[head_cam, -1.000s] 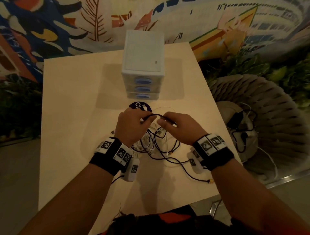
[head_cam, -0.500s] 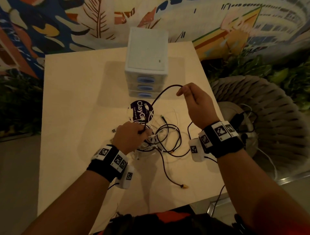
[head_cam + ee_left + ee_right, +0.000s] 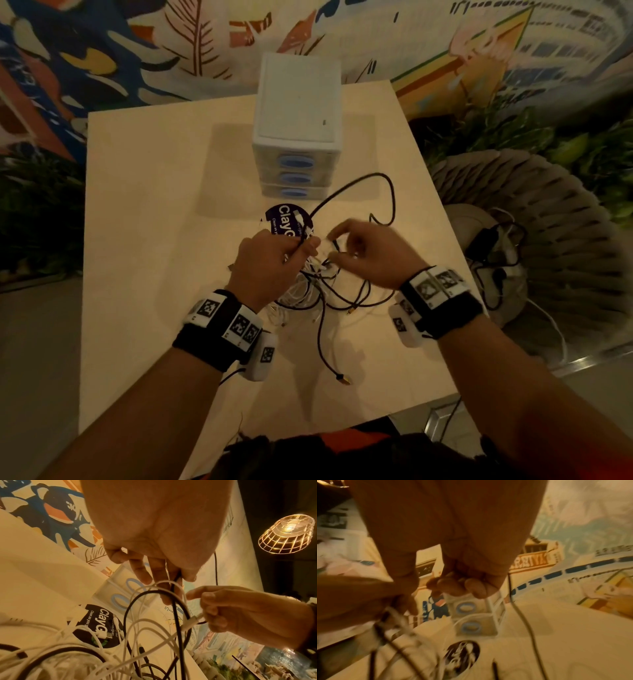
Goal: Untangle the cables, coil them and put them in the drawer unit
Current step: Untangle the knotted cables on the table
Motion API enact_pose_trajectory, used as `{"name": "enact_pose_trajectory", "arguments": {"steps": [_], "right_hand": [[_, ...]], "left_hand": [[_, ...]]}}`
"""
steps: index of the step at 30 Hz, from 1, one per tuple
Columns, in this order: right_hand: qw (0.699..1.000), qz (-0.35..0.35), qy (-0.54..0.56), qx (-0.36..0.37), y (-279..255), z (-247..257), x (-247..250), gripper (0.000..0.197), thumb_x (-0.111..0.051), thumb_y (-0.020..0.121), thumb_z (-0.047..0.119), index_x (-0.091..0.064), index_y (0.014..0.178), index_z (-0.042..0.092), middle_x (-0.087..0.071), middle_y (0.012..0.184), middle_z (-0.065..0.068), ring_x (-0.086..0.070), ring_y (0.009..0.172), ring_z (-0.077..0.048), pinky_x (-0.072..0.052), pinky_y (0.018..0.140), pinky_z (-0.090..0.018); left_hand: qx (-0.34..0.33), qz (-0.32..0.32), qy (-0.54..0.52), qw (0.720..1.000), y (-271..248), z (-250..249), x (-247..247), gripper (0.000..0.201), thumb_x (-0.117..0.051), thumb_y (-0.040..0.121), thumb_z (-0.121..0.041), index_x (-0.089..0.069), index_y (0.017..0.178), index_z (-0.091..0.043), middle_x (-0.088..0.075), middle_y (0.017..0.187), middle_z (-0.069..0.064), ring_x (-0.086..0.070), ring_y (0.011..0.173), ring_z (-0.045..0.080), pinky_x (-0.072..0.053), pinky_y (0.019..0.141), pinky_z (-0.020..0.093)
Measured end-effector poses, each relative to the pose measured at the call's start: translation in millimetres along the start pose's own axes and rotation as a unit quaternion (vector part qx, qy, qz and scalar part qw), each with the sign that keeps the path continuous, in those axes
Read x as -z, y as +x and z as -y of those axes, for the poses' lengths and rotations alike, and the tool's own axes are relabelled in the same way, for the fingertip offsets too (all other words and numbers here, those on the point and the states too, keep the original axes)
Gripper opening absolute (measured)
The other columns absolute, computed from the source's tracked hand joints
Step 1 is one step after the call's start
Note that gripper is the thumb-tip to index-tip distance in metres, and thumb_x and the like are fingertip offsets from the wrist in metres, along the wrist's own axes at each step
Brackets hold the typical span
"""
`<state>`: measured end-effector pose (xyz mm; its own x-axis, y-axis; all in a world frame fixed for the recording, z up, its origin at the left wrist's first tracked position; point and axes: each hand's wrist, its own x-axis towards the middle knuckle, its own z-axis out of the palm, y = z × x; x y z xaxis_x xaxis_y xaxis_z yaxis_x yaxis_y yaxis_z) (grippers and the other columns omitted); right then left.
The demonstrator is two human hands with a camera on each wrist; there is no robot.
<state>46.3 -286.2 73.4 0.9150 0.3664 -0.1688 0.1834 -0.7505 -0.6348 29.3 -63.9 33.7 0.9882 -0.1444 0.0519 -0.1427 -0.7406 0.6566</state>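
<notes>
drawer unit (image 3: 297,113): white, blue oval handles
cables (image 3: 317,291): black and white, tangled
sticker (image 3: 287,223): dark blue, white lettering
table (image 3: 147,212): pale wood
wall (image 3: 144,51): mural, blue, orange, yellow
wristbands (image 3: 219,325): black, white square-patterned tags

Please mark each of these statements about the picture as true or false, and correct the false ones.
1. The left hand grips a black cable. True.
2. The top drawer of the drawer unit is pulled open. False: all three drawers are closed.
3. The right hand pinches a white cable end. True.
4. The round dark sticker lies behind the drawer unit. False: it lies in front of it, between the unit and the hands.
5. The cables are coiled neatly. False: black and white cables lie in a tangle on the table.
</notes>
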Motion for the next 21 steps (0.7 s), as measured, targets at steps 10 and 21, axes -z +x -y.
{"name": "enact_pose_trajectory", "arguments": {"steps": [10,21], "right_hand": [[0.982,0.087,0.149,-0.074,6.8,15.3,-39.8,0.030,-0.073,0.084,0.054,-0.078,0.100,0.028,-0.074,0.079,0.009,-0.068,0.075,-0.002,-0.055,0.073,-0.029],[0.987,0.007,0.137,-0.085,12.3,15.3,-48.1,0.018,-0.069,0.090,0.041,-0.074,0.080,0.028,-0.068,0.067,0.009,-0.065,0.066,-0.006,-0.052,0.066,-0.031]], "left_hand": [[0.003,0.039,0.024,0.999,-1.1,0.6,5.3,0.058,-0.038,0.096,-0.069,-0.065,0.069,-0.026,-0.055,0.051,-0.007,-0.055,0.052,0.007,-0.033,0.050,0.023],[0.071,0.126,-0.046,0.988,-17.0,-2.9,7.4,0.042,-0.034,0.105,-0.057,-0.071,0.104,-0.036,-0.073,0.077,-0.011,-0.064,0.069,-0.004,-0.043,0.062,0.022]]}}
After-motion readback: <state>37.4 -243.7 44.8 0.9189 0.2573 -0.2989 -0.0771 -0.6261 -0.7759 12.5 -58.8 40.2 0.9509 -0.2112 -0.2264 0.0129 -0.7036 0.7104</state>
